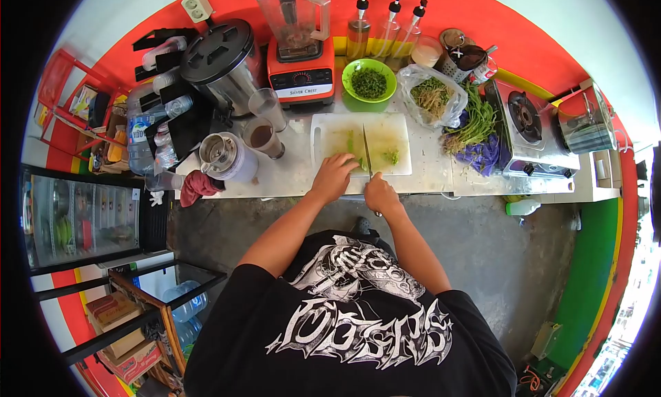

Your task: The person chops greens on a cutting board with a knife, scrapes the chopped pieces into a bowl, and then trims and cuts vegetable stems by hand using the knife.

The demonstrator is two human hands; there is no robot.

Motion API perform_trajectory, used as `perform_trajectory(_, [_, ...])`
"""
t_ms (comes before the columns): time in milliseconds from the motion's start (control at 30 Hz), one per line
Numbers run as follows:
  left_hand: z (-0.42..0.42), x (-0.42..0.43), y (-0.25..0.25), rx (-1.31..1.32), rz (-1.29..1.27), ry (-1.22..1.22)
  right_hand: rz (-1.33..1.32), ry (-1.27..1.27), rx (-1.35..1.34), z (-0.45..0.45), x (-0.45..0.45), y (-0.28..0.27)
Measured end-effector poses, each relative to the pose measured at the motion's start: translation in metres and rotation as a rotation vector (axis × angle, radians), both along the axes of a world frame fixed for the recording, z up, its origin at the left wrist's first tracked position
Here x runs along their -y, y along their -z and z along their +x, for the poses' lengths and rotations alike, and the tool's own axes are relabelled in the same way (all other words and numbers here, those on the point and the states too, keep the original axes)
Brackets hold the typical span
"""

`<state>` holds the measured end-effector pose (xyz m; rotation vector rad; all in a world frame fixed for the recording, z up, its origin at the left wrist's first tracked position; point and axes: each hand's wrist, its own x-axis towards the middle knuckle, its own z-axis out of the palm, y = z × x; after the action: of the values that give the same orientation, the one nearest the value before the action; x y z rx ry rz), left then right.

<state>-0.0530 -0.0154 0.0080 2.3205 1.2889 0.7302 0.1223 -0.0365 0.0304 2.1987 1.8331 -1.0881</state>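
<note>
The knife (pixel 368 151) is clasped by the right grip (pixel 383 195); beside it, greens (pixel 363 164) are touched by the left grip (pixel 334 177), closure unclear.

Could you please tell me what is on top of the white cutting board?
Green pieces lie on the board, on both sides of the knife. What lies beneath the left hand is covered and cannot be seen.

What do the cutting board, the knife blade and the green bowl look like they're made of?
Cutting board: probably plastic, whitish, with no wood grain showing. Knife blade: likely metal, thin and greyish; its polish is hard to judge. Green bowl: seemingly plastic, smooth, with bright, even colour.
</note>
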Motion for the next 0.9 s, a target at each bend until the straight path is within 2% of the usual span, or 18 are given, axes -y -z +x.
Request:
perform_trajectory(67, [0.0, -0.002, 0.0, -0.09, 0.033, -0.001, 0.008, 0.01, -0.009, -0.002, 0.001, 0.003])
perform_trajectory(267, [0.008, -0.021, 0.009, -0.057, -0.032, -0.131, 0.065, 0.035, -0.032, -0.011, 0.01, 0.011])
perform_trajectory(400, [0.012, -0.037, 0.015, -0.021, -0.039, -0.047, 0.075, 0.052, 0.007, -0.015, 0.006, 0.018])
perform_trajectory(500, [0.015, -0.043, 0.017, -0.183, -0.013, 0.006, 0.094, -0.016, 0.085, -0.012, -0.013, 0.019])
perform_trajectory(567, [0.019, -0.042, 0.015, -0.182, 0.084, -0.068, 0.074, -0.035, 0.088, -0.009, -0.023, 0.008])
perform_trajectory(733, [0.023, -0.03, 0.014, -0.172, 0.12, -0.055, 0.002, -0.062, 0.105, -0.007, -0.01, -0.004])
perform_trajectory(900, [0.021, -0.02, 0.026, -0.153, 0.161, -0.044, 0.048, 0.014, 0.096, -0.016, -0.003, 0.012])
